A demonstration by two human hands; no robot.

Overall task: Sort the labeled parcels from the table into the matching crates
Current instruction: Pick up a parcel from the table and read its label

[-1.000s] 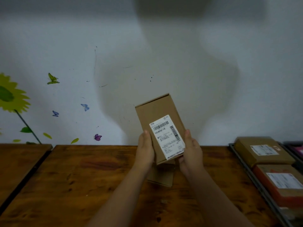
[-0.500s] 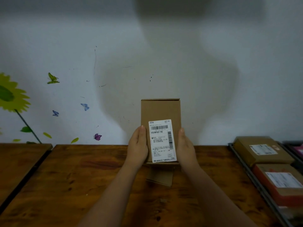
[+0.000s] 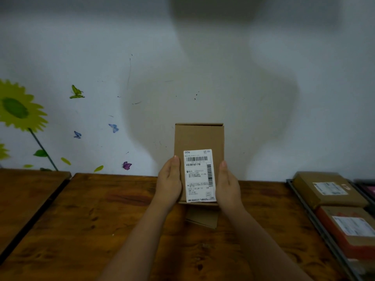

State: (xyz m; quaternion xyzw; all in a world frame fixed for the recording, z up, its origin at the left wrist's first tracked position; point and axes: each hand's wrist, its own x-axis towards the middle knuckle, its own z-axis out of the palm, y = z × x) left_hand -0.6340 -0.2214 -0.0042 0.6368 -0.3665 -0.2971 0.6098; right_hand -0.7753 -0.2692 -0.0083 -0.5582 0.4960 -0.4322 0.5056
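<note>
above wooden table (image 3: 101, 220) | white wall (image 3: 203, 57) (sunflower decal (image 3: 16, 108)) | hands (image 3: 169, 180) (image 3: 228, 184) clasping parcel (image 3: 198, 138)

Dim room: a pale wall (image 3: 60, 47) is rising behind a dark wooden surface (image 3: 97, 224).
A sunflower decal (image 3: 17, 108) is showing on the wall; butterfly stickers (image 3: 113, 127) are sitting just right of it, a shadow (image 3: 233, 94) is falling well to its right, and a second wooden top (image 3: 26, 191) is lying below it.

Wooden table (image 3: 91, 220) w/ small cardboard box (image 3: 202, 219) lying mid-top; 2nd table (image 3: 24, 191) adj. at left.
</note>
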